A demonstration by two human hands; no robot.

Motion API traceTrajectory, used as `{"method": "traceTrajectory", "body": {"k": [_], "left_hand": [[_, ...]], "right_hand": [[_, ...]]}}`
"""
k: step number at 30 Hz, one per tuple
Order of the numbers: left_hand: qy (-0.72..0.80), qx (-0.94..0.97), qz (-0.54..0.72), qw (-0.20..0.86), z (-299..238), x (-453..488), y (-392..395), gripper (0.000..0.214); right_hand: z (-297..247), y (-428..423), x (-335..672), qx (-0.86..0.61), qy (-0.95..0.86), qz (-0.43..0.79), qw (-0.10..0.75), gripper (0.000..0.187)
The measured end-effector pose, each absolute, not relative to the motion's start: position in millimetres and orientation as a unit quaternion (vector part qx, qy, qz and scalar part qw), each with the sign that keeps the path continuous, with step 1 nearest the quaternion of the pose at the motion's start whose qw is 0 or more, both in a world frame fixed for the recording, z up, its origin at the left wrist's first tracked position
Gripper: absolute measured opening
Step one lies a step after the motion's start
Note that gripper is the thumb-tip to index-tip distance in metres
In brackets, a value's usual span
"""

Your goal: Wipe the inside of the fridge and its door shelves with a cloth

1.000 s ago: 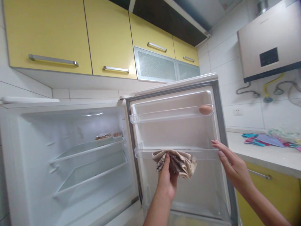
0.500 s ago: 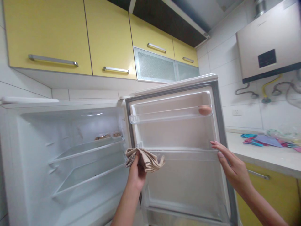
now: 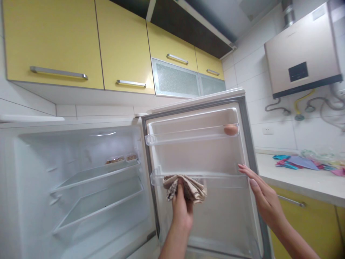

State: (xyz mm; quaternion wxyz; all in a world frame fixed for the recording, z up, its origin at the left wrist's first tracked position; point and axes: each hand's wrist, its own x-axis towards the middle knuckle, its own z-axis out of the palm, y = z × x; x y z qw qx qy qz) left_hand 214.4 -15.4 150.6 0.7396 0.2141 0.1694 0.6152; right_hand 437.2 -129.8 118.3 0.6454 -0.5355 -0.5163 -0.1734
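Bunched in my left hand (image 3: 183, 208) is a beige and brown patterned cloth (image 3: 192, 189), held against or just in front of the clear middle shelf (image 3: 226, 181) of the fridge door. The refrigerator door (image 3: 205, 154) stands wide, swung out to the right. At the door's outer edge is my right hand (image 3: 265, 196), its fingers stretched over the right end of the middle shelf and the thumb apart from them. A brown egg (image 3: 231, 129) sits at the right end of the upper door shelf (image 3: 188, 135).
Left of the door, the fridge interior holds glass shelves (image 3: 99, 176) with small food packs (image 3: 115, 160) at the back. Yellow cabinets (image 3: 124, 43) hang above. On the right counter (image 3: 302, 183) lie coloured cloths (image 3: 302, 162), below a wall-mounted water heater (image 3: 302, 54).
My left hand has moved right with the cloth, from the hinge side onto the middle door shelf. My right hand stays at the door's edge. The view has shifted slightly.
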Motion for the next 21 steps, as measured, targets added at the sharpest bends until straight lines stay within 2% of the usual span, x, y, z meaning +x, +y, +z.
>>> {"method": "traceTrajectory", "body": {"k": [11,16,21], "left_hand": [[0.095,0.275,0.487,0.824,128,322,-91,0.046],[0.077,0.241,0.46,0.851,135,337,-116,0.042],[0.1,0.241,0.474,0.841,138,334,-119,0.041]], "right_hand": [[126,-143,455,-0.508,-0.559,-0.052,0.653,0.05],[129,-149,460,-0.495,-0.572,-0.011,0.654,0.047],[129,-149,456,-0.483,-0.57,-0.05,0.663,0.044]]}}
